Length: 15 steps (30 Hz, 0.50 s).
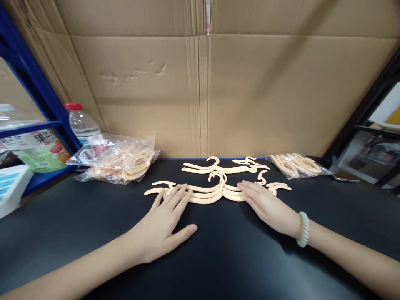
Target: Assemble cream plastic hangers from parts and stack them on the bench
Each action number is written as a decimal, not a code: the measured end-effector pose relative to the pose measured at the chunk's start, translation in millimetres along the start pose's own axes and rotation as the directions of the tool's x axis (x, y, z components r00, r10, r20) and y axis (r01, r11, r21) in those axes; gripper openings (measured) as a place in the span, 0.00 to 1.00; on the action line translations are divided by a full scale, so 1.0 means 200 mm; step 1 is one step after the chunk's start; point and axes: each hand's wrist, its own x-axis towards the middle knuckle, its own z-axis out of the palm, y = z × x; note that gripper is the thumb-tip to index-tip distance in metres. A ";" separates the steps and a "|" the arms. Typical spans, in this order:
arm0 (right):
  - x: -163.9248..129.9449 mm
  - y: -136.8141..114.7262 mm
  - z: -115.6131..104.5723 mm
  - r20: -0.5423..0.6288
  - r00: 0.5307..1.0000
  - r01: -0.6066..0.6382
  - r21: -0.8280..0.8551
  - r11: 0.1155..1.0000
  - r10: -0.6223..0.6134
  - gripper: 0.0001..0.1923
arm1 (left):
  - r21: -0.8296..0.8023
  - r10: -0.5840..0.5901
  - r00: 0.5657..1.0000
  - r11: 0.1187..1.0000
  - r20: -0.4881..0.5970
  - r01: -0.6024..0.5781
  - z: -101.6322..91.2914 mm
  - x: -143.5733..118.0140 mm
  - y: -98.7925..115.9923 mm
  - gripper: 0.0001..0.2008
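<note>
A stack of small cream plastic hangers lies flat on the black table. My left hand rests palm down, fingers spread, with its fingertips on the stack's left arms. My right hand, with a pale bead bracelet on the wrist, lies flat with its fingertips on the stack's right arms. Neither hand grips anything. More loose hangers lie just behind the stack, and a few pieces sit to the right of it.
A clear bag of hangers lies at the back left, a smaller bag at the back right. A water bottle stands by the blue shelf frame. A cardboard wall closes the back.
</note>
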 end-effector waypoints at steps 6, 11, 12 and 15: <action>0.01 0.01 -0.02 -0.010 1.000 0.000 0.025 1.000 0.000 0.19 | 0.014 -0.029 0.999 0.999 0.018 0.028 -0.04 0.03 0.00 0.33; 0.00 0.02 -0.04 0.034 0.999 -0.005 0.064 0.998 0.003 0.19 | 0.008 -0.036 0.999 0.999 0.015 0.036 -0.05 0.03 0.00 0.32; 0.00 0.03 -0.05 0.038 0.999 -0.011 0.067 0.998 0.008 0.20 | 0.006 -0.043 0.999 0.999 0.006 0.043 -0.04 0.03 0.00 0.32; 0.01 0.08 -0.09 0.055 0.998 -0.018 0.060 0.998 0.015 0.22 | 0.007 -0.082 0.997 0.997 -0.012 0.082 -0.05 0.04 -0.05 0.31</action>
